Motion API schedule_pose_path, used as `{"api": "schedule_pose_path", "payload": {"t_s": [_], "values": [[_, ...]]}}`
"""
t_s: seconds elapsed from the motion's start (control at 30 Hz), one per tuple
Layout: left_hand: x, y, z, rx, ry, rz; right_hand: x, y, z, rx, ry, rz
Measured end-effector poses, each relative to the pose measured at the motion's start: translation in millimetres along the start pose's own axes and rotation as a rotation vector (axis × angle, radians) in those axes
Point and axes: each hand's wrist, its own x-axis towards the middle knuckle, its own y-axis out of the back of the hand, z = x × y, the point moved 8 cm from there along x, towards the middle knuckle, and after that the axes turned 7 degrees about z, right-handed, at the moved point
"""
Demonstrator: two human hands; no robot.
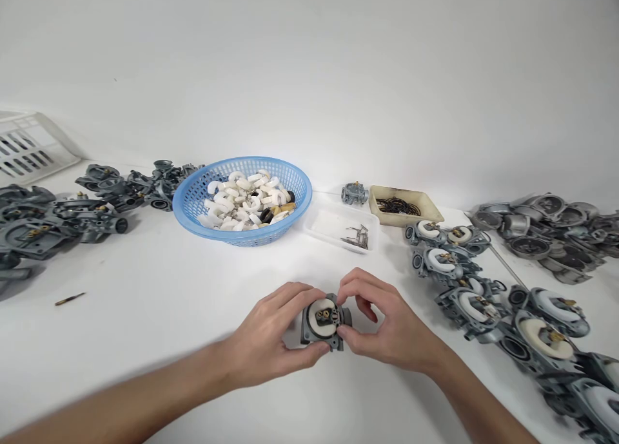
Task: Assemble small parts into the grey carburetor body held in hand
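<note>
Here, the carburetor body [306, 333] is at the near middle of the white table [193, 315], between the two hands, a white float [322, 331] seated in its upturned face. The left hand [271, 334] clasps its left side, fingers along the far edge, thumb along the near one. The right hand [387, 321] has thumb and forefinger slightly parted at the float's right side; whether they pinch anything, I cannot tell. Beyond stand a clear tray [322, 226] of metal pins [358, 238] and a blue basket [246, 239] of loose floats [232, 202].
</note>
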Motion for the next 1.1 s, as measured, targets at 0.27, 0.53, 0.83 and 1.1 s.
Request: {"api": "schedule_pose_path", "payload": {"t_s": [0.27, 0.53, 0.83, 1.1], "values": [[0.3, -0.4, -0.8, -0.01, 0.019, -0.012, 0.5, -1.7, 1.1, 0.003, -0.002, -0.008], [0.6, 0.2, 0.8, 0.01, -0.001, -0.004, 0.3, -1.1, 2.1, -0.019, -0.023, -0.009], [2.4, 1.0, 1.1, 0.004, 0.01, -0.004, -0.3, -1.8, -0.1, -0.026, 0.021, -0.017], [1.5, 0.8, 0.5, 0.003, 0.013, -0.004, -0.1, 0.2, -4.8, -0.022, 0.062, 0.021]]}}
